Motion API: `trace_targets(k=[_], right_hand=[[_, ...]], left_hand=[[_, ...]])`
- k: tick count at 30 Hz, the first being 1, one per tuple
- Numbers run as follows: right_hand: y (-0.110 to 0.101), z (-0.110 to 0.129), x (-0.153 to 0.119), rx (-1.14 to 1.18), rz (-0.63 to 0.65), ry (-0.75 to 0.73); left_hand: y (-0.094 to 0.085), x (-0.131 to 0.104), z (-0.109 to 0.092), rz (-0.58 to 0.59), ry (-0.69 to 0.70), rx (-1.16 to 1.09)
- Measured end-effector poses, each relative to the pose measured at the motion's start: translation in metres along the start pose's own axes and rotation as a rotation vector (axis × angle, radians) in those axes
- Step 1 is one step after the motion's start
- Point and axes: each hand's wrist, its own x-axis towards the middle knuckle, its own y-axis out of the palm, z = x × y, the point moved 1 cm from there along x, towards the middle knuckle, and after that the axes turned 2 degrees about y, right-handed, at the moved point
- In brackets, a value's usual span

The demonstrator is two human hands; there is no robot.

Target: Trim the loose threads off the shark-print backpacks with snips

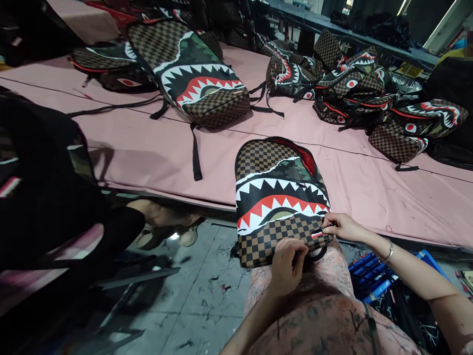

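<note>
A brown-and-black checkered backpack (283,202) with a printed shark mouth stands tilted between my lap and the table edge. Its top zipper is partly undone on the right, showing red lining. My left hand (290,261) is closed, fingers curled, against the backpack's lower front; whatever it pinches is hidden. At the lower right of the front pocket, my right hand (342,228) pinches a small dark item beside a red-and-white tag (317,234). Whether that item is a zipper pull or a small tool I cannot tell.
A pink-covered table (229,153) runs across the view. Another shark backpack (201,79) lies behind, and several more bags (351,88) are piled at right. A person in dark clothing (48,197) sits at left. A blue crate (373,276) is on the floor by my right arm.
</note>
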Motion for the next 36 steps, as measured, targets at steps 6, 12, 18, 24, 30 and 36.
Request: trace_targets(k=[6,12,18,24,30,36], right_hand=[[0.002,0.000,-0.002,0.078,-0.063,-0.028],[0.005,-0.007,0.008,0.245,-0.099,-0.096],[0.001,-0.024,0.064,0.320,-0.471,0.005],[-0.012,-0.015,0.145,0.124,-0.609,0.075],[-0.015,0.006,0.198,-0.082,-0.673,0.215],[-0.006,0.004,0.204,-0.276,-0.650,0.317]], left_hand=[[-0.004,-0.004,0.001,-0.016,-0.003,-0.046],[-0.015,-0.001,-0.003,0.098,-0.027,-0.066],[-0.039,0.023,0.004,0.255,0.084,0.199],[-0.061,0.066,0.037,0.227,0.087,0.359],[-0.028,0.195,0.098,0.558,-0.109,0.667],[0.028,0.265,0.166,0.617,-0.172,0.792]])
